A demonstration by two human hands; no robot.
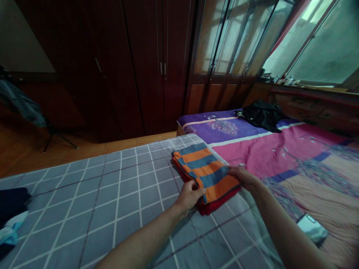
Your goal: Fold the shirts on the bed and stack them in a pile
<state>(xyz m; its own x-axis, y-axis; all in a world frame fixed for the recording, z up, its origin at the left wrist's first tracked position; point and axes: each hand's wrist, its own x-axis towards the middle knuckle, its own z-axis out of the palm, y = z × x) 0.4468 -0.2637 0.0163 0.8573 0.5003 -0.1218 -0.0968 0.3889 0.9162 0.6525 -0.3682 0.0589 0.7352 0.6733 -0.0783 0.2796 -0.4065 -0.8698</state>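
Observation:
A folded garment with orange and grey-blue stripes (209, 170) lies on top of folded red cloth (206, 209), on a grey checked bed cover (126, 186). My left hand (189, 196) pinches the near left edge of the striped garment between thumb and fingers. At its right edge, my right hand (242, 176) rests with the fingers along the cloth; the fingertips are partly hidden, and whether they grip it I cannot tell.
A purple and pink bedspread (238, 149) adjoins on the right, with a black garment (260, 114) and a phone (312, 228) on it. Dark clothes (12, 205) lie at far left. Wardrobes (151, 74) stand behind; a tripod (53, 134) stands on the floor.

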